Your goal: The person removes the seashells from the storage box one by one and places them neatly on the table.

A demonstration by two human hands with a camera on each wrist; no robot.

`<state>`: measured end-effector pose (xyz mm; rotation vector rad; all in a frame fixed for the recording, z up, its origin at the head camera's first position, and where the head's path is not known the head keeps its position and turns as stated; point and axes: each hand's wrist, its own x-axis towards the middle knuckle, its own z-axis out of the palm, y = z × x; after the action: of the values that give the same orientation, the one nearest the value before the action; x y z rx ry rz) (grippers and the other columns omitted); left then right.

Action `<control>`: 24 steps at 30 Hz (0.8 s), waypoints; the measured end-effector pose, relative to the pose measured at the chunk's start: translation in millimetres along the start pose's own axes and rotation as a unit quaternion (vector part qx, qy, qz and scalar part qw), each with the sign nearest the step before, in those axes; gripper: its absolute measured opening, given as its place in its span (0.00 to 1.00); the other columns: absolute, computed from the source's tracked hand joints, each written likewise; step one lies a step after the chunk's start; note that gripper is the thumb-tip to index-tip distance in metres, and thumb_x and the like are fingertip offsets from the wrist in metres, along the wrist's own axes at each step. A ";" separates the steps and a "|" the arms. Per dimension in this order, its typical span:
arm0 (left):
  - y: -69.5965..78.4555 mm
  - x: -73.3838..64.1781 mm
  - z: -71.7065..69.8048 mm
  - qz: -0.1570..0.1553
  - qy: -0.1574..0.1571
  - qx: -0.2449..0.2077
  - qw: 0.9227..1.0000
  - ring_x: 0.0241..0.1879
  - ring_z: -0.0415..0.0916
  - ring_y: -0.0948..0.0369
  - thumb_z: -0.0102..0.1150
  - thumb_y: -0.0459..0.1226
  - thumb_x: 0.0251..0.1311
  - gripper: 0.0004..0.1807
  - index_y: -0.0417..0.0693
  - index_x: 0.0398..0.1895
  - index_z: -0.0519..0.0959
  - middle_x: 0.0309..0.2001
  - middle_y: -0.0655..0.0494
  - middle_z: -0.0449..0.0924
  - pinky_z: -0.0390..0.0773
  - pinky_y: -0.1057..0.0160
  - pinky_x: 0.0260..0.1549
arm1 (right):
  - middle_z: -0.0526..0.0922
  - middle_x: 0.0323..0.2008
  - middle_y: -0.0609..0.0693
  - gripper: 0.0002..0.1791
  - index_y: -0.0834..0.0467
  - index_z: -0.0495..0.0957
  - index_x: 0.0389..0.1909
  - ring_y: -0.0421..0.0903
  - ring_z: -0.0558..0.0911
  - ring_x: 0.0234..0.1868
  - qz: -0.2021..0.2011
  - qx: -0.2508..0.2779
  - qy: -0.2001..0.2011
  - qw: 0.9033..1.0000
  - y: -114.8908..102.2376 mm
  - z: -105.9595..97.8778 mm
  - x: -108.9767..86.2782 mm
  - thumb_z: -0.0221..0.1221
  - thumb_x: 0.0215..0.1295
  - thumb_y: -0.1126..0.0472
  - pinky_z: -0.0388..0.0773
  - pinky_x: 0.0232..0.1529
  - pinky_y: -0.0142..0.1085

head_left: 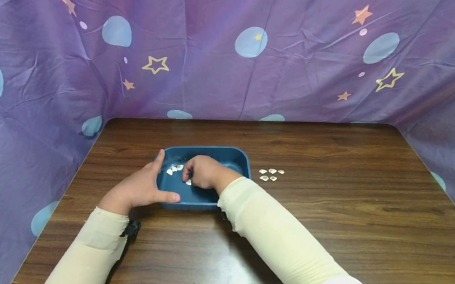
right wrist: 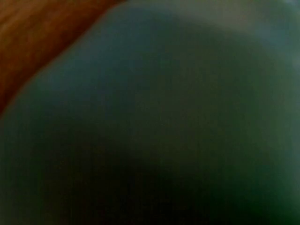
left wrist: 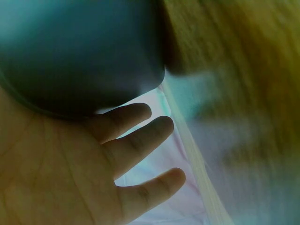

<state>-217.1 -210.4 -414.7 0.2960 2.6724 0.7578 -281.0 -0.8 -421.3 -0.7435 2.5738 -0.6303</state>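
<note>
A blue rectangular tray (head_left: 190, 206) stands on the table. My left hand (head_left: 137, 190) rests against its left end, thumb along the near rim and index finger by the far left corner. In the left wrist view, the other fingers (left wrist: 140, 145) stretch out straight beside the tray's dark wall (left wrist: 84, 61). Inside the tray, my right hand (head_left: 205, 173) reaches down with bent fingers. A small white shell (head_left: 188, 182) shows at its fingertips; whether they pinch it is hidden. Several more white shells (head_left: 174, 169) lie in the tray's left part.
To the right of the tray, several small white shells (head_left: 272, 171) lie in two short rows on the brown wooden table (head_left: 344, 193). A purple star-patterned cloth (head_left: 209, 41) hangs behind and at both sides. The right wrist view is dark and blurred.
</note>
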 end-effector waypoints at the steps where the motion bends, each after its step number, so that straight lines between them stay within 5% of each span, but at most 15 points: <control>1: 0.1 0.0 -0.1 -0.001 0.000 0.000 1.000 0.79 0.53 0.32 0.72 0.67 0.55 0.78 0.43 0.85 0.25 0.83 0.27 0.43 0.61 0.34 0.74 | 0.87 0.42 0.44 0.14 0.48 0.88 0.35 0.44 0.79 0.44 0.001 -0.001 -0.001 1.000 0.0 -0.2 -0.2 0.64 0.62 0.73 0.76 0.51 0.35; 8: 0.1 -0.1 0.0 -0.007 -0.003 0.000 1.000 0.79 0.52 0.32 0.72 0.67 0.55 0.78 0.45 0.85 0.25 0.83 0.28 0.42 0.61 0.33 0.74 | 0.83 0.33 0.43 0.06 0.51 0.84 0.32 0.42 0.78 0.37 -0.006 -0.001 0.010 1.000 1.6 0.1 -1.3 0.72 0.62 0.64 0.75 0.45 0.33; 24: 4.2 -1.6 -1.2 -0.006 -0.007 -0.002 1.000 0.79 0.52 0.32 0.72 0.67 0.55 0.78 0.44 0.85 0.25 0.83 0.27 0.42 0.61 0.33 0.74 | 0.84 0.33 0.44 0.07 0.51 0.84 0.31 0.43 0.78 0.38 0.004 0.020 0.000 1.000 1.2 -0.4 -2.5 0.72 0.63 0.64 0.75 0.46 0.35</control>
<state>-215.7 -208.0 -411.0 0.2825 2.6577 0.7543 -279.7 1.6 -421.0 -0.7203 2.5551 -0.6775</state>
